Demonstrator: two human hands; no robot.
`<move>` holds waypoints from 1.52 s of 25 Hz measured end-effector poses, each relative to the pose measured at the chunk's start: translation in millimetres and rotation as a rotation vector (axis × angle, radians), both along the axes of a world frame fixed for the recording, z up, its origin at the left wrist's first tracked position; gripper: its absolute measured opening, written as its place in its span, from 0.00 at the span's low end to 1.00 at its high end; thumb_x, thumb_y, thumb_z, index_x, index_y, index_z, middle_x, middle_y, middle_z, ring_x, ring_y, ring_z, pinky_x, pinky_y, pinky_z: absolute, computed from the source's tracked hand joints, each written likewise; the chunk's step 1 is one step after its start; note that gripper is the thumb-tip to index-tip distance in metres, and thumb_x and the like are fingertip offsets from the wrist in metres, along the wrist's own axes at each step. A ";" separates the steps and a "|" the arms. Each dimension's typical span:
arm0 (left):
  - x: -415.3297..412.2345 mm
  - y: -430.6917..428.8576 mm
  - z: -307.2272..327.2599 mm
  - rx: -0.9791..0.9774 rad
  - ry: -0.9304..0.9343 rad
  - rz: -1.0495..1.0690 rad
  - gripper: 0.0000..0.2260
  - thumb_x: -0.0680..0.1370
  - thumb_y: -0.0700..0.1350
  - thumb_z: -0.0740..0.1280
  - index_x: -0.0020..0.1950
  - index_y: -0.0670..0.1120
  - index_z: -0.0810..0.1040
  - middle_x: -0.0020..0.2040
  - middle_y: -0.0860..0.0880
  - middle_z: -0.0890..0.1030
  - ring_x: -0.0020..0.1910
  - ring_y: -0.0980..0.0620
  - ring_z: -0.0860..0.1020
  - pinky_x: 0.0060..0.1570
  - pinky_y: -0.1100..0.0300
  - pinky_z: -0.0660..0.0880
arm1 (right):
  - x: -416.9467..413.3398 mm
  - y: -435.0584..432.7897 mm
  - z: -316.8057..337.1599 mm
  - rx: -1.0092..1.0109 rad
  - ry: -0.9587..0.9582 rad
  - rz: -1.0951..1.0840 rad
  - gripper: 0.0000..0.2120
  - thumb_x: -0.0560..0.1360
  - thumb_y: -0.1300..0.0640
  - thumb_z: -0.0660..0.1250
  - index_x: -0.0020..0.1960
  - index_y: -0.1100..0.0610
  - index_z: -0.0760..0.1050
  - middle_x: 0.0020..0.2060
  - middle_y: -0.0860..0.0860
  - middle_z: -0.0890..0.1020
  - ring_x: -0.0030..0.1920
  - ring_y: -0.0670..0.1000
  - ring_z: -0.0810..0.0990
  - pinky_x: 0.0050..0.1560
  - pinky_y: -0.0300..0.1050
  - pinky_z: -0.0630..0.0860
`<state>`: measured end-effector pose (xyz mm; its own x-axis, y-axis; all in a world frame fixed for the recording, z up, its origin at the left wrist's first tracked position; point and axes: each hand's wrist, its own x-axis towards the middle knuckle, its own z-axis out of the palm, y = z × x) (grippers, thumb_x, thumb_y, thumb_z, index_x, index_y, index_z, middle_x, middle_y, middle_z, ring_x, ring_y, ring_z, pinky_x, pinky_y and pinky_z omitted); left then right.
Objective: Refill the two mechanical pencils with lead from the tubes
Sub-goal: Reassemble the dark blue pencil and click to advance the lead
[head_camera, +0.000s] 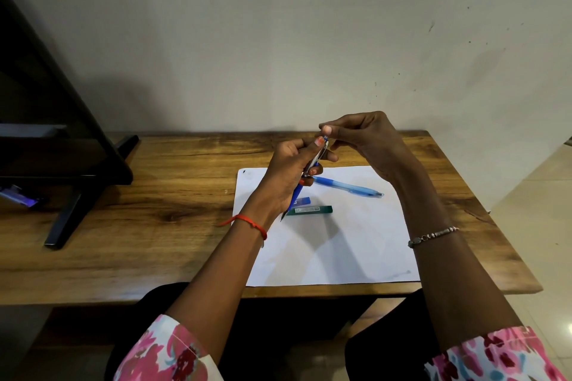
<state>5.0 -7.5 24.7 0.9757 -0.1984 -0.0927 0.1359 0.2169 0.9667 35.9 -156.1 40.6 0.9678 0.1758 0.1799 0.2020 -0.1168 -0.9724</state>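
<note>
My left hand [286, 173] grips a dark blue mechanical pencil [296, 196] held tilted above the paper, tip pointing down toward me. My right hand [360, 139] pinches the pencil's top end [325, 138] between thumb and fingertips. A second, light blue pencil [349, 186] lies on the white sheet [334, 244]. A green lead tube [312, 210] lies flat on the sheet just below my left hand. A blue lead tube [305, 200] sits right behind it, partly hidden by the held pencil.
The sheet lies on a wooden table [154, 226] against a pale wall. A black stand with angled legs [71, 182] occupies the table's left end. The table's right edge drops off to a tiled floor [538, 226].
</note>
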 end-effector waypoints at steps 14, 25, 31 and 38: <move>-2.3 3.1 -7.3 0.042 0.230 -0.263 0.10 0.79 0.44 0.60 0.47 0.39 0.78 0.41 0.44 0.85 0.37 0.49 0.84 0.44 0.58 0.80 | 1.5 -10.6 0.8 1.242 0.243 -0.075 0.24 0.81 0.45 0.50 0.31 0.56 0.66 0.19 0.48 0.62 0.18 0.45 0.60 0.18 0.35 0.57; -8.0 3.6 -4.9 -0.134 0.380 -0.327 0.08 0.78 0.35 0.60 0.49 0.37 0.78 0.40 0.44 0.85 0.40 0.50 0.84 0.44 0.60 0.81 | -6.1 -22.5 12.9 1.227 0.159 -0.245 0.14 0.63 0.51 0.56 0.22 0.56 0.63 0.16 0.47 0.57 0.16 0.46 0.54 0.20 0.34 0.49; -6.6 4.2 -4.3 -0.179 0.388 -0.316 0.09 0.77 0.34 0.59 0.50 0.36 0.78 0.42 0.44 0.85 0.41 0.50 0.84 0.47 0.59 0.80 | -7.8 -22.0 15.2 1.178 0.143 -0.247 0.13 0.63 0.51 0.56 0.22 0.56 0.63 0.16 0.47 0.58 0.16 0.46 0.55 0.20 0.33 0.50; -6.3 5.6 -3.3 -0.189 0.378 -0.296 0.09 0.76 0.32 0.59 0.51 0.35 0.78 0.41 0.43 0.85 0.41 0.49 0.84 0.45 0.59 0.81 | -7.2 -24.1 15.1 1.202 0.141 -0.257 0.16 0.67 0.50 0.55 0.23 0.56 0.63 0.16 0.47 0.58 0.16 0.45 0.55 0.19 0.33 0.50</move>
